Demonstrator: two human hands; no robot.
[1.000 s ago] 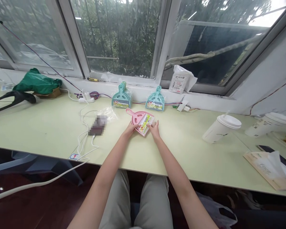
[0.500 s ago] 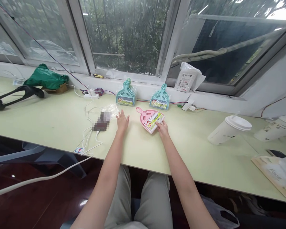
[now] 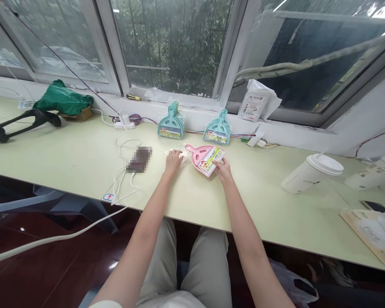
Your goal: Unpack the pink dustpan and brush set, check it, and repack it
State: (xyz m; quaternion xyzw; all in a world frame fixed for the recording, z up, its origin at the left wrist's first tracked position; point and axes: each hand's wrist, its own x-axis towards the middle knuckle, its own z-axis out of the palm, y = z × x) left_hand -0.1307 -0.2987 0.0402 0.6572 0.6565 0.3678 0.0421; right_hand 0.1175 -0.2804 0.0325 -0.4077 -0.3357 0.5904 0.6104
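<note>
Pink dustpan [image 3: 199, 154] between the table's [image 3: 253, 184] front and back edges
Right hand [image 3: 223, 168] pinches its labelled side; left hand [image 3: 173, 161], fingers narrow, holds clear bag [image 3: 185, 157]

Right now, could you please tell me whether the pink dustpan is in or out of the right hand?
In: the right hand holds the pink dustpan near its wide edge, overlapping the label.

Your left hand [image 3: 174, 161] has its fingers kinda curled in, your right hand [image 3: 223, 169] is pinching with the thumb, and both your bare forearms [image 3: 158, 196] reach out forward.
</note>
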